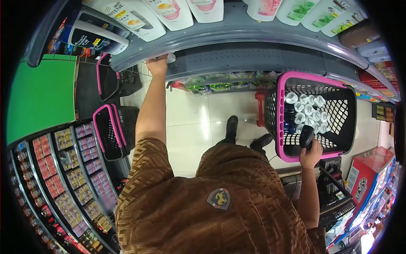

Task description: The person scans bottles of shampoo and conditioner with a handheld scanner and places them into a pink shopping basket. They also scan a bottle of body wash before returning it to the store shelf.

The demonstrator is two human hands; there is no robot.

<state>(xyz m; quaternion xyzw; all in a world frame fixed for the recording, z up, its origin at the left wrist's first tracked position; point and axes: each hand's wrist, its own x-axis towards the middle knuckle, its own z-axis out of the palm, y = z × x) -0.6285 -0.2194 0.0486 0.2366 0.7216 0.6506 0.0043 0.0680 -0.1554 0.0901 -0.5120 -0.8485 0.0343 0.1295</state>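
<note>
Fingers of the right hand [311, 157]: curled around the lower part of a dark rounded object [306, 136]. Fingers of the left hand [157, 65]: partly hidden at the shelf edge; whether they are spread, pressed together or pinching cannot be told.

Shelf [253, 59], one, grey, long: its edge is reached by the left hand. White bottles [169, 13] and dark bottles [98, 41] are borne by the level above.

Basket [279, 120], one, large, black mesh with a pink rim: placed on the right side, with the right hand at its near rim.

Bottles with white tops [309, 109], a cluster: packed close together inside the large basket. Judged stiff-walled, fairly heavy if full, and apt to slip on their smooth sides; best gripped around the body below the top, since loose tops may turn or give.

Dark object, one, exact kind not clear: held over the near side of the basket, beside the cluster. Judged hard, smooth and light enough for one hand; best held by the narrower part, where the fingers are already wrapped. A knock could mark it.

Pale object [171, 58], one, small in view: seen just beside the left hand, partly hidden. Judged stiff and smooth; best taken by its sides.
</note>
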